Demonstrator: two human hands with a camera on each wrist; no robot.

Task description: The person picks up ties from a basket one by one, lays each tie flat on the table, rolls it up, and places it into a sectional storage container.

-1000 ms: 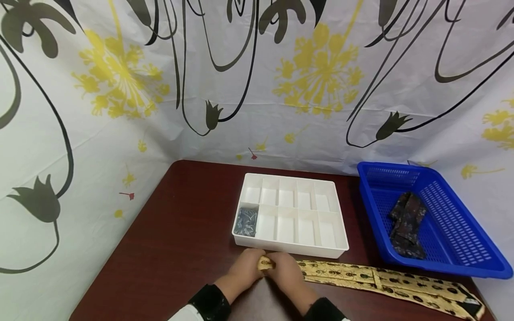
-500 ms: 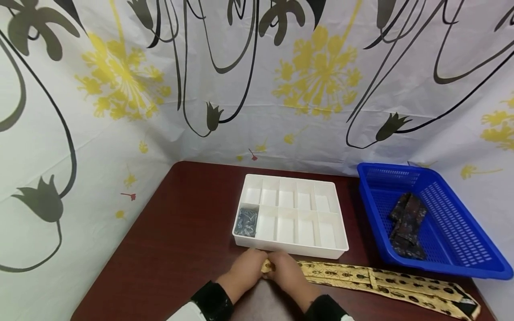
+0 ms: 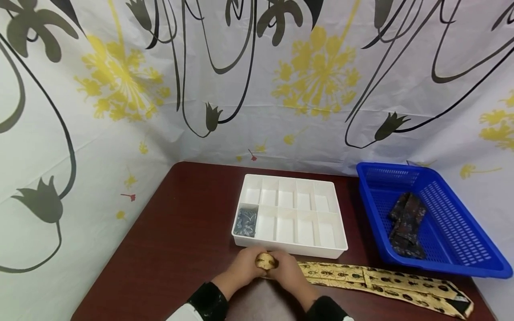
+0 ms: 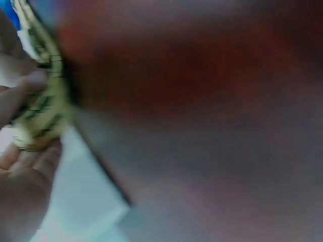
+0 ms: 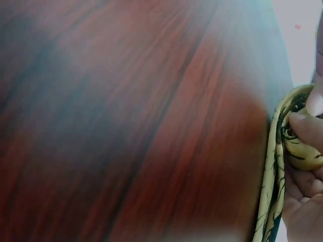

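A yellow necktie point(image 3: 341, 273) with dark insect prints stretches along the table to the right, its wide end showing a black lining. Its left end is wound into a small roll point(image 3: 265, 261). My left hand point(image 3: 242, 268) grips this roll from the left, and my right hand point(image 3: 287, 273) holds it from the right with the thumb on top. In the right wrist view, the coil point(image 5: 303, 154) shows its spiral edge under the fingertips, with two layers of the tie trailing from it. The left wrist view shows fingers around the yellow roll point(image 4: 45, 118).
Just beyond the hands stands a white divided box point(image 3: 287, 243), with a blue-grey patterned rolled cloth point(image 3: 246, 222) in its front left compartment. A blue plastic basket point(image 3: 462, 214) at the right holds dark patterned folded fabric point(image 3: 409, 223). A printed curtain point(image 3: 241, 89) hangs behind the table.
The necktie's far wide end has slid left toward the hands. The rolled end now shows more fully between them, while both hands stay in nearly the same place.
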